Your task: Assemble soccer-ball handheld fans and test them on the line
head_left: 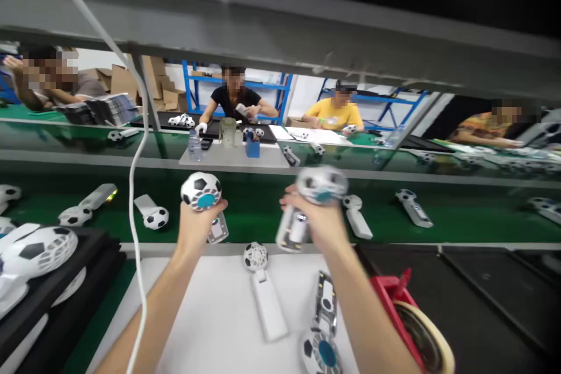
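My left hand (195, 225) is closed around a handheld fan (201, 190) with a soccer-ball head; its teal centre faces me and its handle shows behind my fingers. Gripped in my right hand (324, 219) is a second soccer-ball fan (322, 184), blurred, with parts visible in its open handle. Both are raised over the near edge of the green conveyor belt (245, 222). Below, on a white work surface (210, 315), lies a white fan (269, 307) with its handle toward me. Beside my right forearm rests another fan (325, 298), its handle open and inner parts exposed.
Several fans, one a fan with a lit handle (99, 196), lie along the belt. Black trays (87, 269) holding fans stand at left. A red tape dispenser (401, 292) and black trays (491, 298) are at right. A white cable (131, 187) hangs at left. Co-workers sit opposite.
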`<action>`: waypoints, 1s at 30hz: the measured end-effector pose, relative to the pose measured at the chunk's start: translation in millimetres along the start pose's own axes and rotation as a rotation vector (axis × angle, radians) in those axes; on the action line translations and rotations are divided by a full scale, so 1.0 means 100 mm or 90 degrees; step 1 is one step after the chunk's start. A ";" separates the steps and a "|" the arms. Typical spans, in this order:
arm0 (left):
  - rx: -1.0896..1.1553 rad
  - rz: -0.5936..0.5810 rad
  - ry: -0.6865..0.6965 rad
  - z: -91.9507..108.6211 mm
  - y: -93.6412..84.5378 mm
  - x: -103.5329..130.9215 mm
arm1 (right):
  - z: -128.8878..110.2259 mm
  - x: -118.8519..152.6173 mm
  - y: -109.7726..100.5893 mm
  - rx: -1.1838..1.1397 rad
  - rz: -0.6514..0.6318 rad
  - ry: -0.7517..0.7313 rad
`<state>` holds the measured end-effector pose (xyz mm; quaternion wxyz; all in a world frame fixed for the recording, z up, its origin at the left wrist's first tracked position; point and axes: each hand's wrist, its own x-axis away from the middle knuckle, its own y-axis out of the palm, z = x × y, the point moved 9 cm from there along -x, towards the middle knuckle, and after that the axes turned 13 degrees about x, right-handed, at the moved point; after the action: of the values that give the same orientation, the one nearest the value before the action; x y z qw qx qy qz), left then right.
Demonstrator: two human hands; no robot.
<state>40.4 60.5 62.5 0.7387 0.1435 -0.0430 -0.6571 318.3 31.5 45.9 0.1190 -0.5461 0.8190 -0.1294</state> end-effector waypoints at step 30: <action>-0.333 -0.589 0.217 -0.20 1.88 0.57 | -0.92 -0.17 -0.78 0.506 -0.378 0.014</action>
<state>232.8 25.1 86.3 0.3808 0.0639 0.3091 -0.8691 361.2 25.9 159.8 0.2673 -0.6667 0.5169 -0.4656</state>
